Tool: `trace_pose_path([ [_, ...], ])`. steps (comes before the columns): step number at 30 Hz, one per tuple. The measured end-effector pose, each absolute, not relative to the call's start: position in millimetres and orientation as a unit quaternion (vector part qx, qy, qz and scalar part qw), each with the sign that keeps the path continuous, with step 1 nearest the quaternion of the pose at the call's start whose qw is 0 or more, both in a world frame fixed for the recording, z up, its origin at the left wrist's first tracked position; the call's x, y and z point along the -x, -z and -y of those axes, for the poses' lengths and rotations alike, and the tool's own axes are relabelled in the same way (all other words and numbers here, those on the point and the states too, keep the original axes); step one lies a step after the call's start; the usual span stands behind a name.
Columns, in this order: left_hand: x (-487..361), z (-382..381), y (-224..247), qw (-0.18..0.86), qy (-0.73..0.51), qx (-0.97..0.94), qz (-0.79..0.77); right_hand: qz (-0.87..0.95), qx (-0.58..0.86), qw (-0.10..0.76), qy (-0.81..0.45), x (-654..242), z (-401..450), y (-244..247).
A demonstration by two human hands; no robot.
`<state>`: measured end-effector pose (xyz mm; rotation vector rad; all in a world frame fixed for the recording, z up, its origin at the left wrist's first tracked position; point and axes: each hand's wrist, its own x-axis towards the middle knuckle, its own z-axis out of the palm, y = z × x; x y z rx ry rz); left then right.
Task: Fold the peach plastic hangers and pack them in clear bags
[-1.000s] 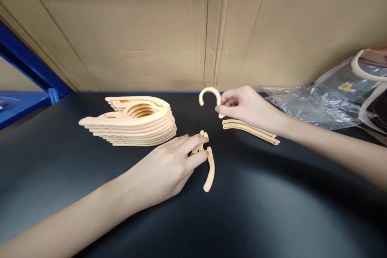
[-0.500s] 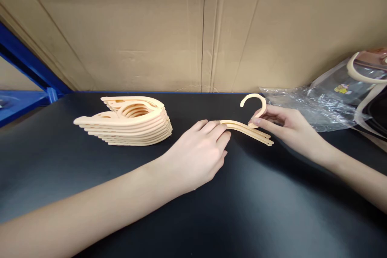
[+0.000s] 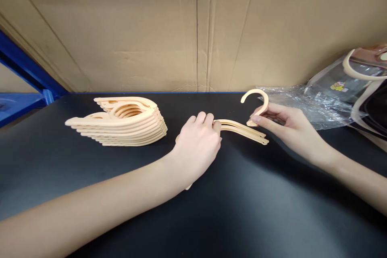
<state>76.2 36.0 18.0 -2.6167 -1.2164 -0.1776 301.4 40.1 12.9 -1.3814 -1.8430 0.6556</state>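
Observation:
My left hand [image 3: 198, 145] is closed over some beige hanger pieces [image 3: 242, 131], whose curved arms stick out to its right and whose other end peeks out below the wrist. Between the thumb and fingers of my right hand [image 3: 284, 125] is a beige hook [image 3: 262, 96], held upright just above the tips of those arms. A small gap shows between the hook's base and the arms. To the left, a neat stack of several beige hanger pieces [image 3: 133, 127] lies on the black tabletop [image 3: 145, 217].
Clear crinkled plastic [image 3: 314, 107] lies behind my right hand. Beside it at the far right stands a transparent bag [image 3: 326, 76] with beige handles. Brown cardboard [image 3: 136, 28] closes off the back, and a blue metal frame [image 3: 30, 68] stands at the left.
My left hand has shifted slightly left and its fingers are more curled over the pieces. The hook has risen a little off the arms in my right hand. The view has shifted slightly right.

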Motion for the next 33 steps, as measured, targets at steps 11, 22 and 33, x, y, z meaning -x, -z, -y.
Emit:
trace_pose_path([
  [11,-73,-37,-39,-0.094,0.126,0.881,0.447,0.667,0.513,0.42,-0.341,-299,-37,-17],
  [22,-32,-22,-51,-0.615,0.267,0.639,0.378,0.667,0.44,0.319,-0.51,-273,-27,-14],
  [33,-16,0,-38,-0.433,0.247,0.728,0.47,0.621,0.381,0.293,-0.619,-233,-34,-8],
])
